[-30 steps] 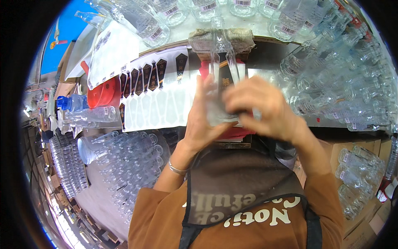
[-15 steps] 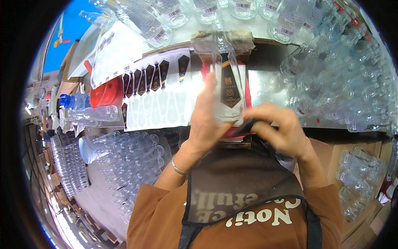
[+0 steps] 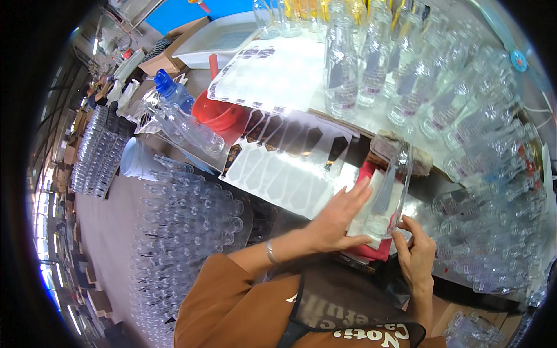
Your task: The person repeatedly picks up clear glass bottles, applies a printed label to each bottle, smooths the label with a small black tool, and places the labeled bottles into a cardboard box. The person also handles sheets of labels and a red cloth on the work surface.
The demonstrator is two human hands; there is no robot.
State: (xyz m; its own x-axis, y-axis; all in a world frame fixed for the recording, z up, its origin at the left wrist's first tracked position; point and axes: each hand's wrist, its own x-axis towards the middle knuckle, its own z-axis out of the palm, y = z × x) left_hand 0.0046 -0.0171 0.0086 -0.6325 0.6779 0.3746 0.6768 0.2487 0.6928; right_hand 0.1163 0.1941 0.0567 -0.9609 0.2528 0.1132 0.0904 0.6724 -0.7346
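A clear glass bottle point(image 3: 395, 188) lies in front of me, its neck across a cloth-wrapped block point(image 3: 419, 159) and its body over a white pad with red cloth point(image 3: 380, 252) beneath. Through the glass shows a grey, tie-shaped label. My left hand point(image 3: 336, 223) is open at the bottle's left side, fingers stretched and thumb apart; whether it touches the glass I cannot tell. With curled thumb and fingertips, my right hand point(image 3: 416, 249) grips the bottle's lower right edge near its base. Left of the bottle lies a label sheet point(image 3: 278, 180) with dark tie-shaped labels and pale blank outlines.
Upright glass bottles point(image 3: 342, 75) line the far shelf. More bottles point(image 3: 493, 232) crowd the right side, and several rows point(image 3: 180, 243) stand at lower left. A red basin point(image 3: 219, 113), a blue-capped bottle point(image 3: 173, 90) and a white printed sheet point(image 3: 272, 69) sit at far left.
My view has swung, so the bench appears shifted and tilted. The bottle's gold-printed dark label now shows as plain grey through the glass. A dark flat piece has left my right hand.
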